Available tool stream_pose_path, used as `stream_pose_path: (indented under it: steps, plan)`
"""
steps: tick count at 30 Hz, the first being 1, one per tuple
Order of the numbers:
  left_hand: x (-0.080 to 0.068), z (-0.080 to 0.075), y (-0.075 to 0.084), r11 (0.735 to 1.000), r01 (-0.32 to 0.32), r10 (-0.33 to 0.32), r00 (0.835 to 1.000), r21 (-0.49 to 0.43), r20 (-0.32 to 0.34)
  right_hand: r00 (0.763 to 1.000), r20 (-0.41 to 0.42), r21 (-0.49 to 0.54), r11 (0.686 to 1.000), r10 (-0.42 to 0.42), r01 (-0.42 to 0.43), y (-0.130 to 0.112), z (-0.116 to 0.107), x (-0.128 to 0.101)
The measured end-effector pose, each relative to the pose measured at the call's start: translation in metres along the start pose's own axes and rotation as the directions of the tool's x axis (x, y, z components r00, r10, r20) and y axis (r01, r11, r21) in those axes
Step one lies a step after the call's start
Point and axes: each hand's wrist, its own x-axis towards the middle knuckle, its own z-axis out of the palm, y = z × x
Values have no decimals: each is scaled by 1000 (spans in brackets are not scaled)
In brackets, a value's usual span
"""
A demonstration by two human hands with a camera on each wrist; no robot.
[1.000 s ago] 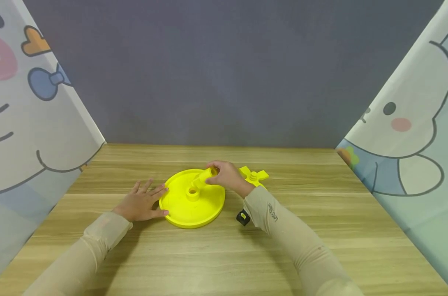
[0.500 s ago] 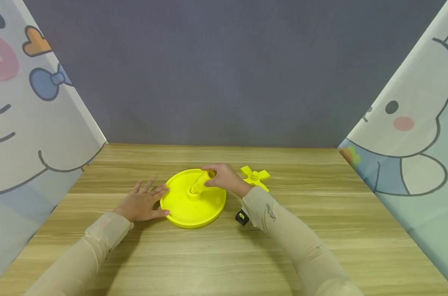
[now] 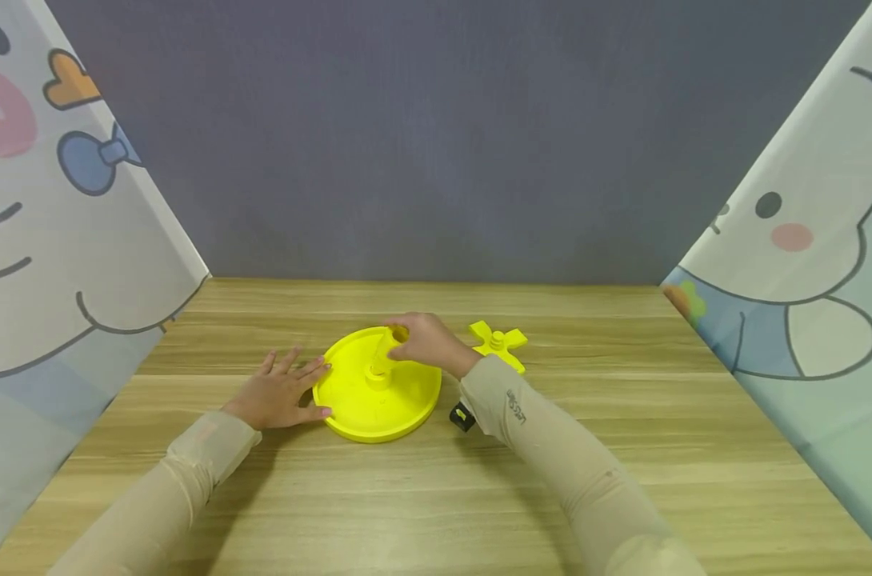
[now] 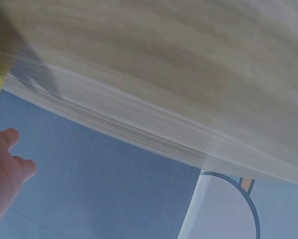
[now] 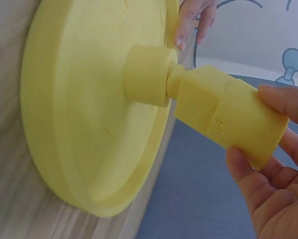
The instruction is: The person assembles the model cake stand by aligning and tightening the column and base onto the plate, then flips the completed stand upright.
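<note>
A round yellow base with a raised rim and a central socket lies on the table. My left hand rests at its left rim, fingers spread, fingertips on the edge. Between thumb and fingers, my right hand grips a yellow tube-shaped connector, hollow at its top. Its narrow end sits at the socket's mouth, and in the right wrist view the connector tilts off the socket's axis. The left wrist view shows only some fingers and a corner of yellow.
A yellow star-shaped part with a threaded stub lies to the right, partly behind the right forearm. The black wrist camera hangs under the right sleeve. A dark grey panel borders the wooden table at the back.
My right hand has moved the connector slightly left and stood it more upright, its narrow end coming down to the socket. My left hand has stayed on the rim.
</note>
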Motion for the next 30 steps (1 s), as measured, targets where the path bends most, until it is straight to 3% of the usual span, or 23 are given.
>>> stream_pose_path:
  steps: [15,24,30]
  plan:
    - [1,1,-1,1000,2,-2,1000,1,9,986,-165,235,970,-22,61,10,18,5]
    - [1,4,-2,1000,13,-13,1000,-6,13,985,-153,142,985,-74,96,5,28,10]
    - [2,4,-3,1000,16,-16,1000,-7,17,985,-161,184,979,-61,91,4,28,9]
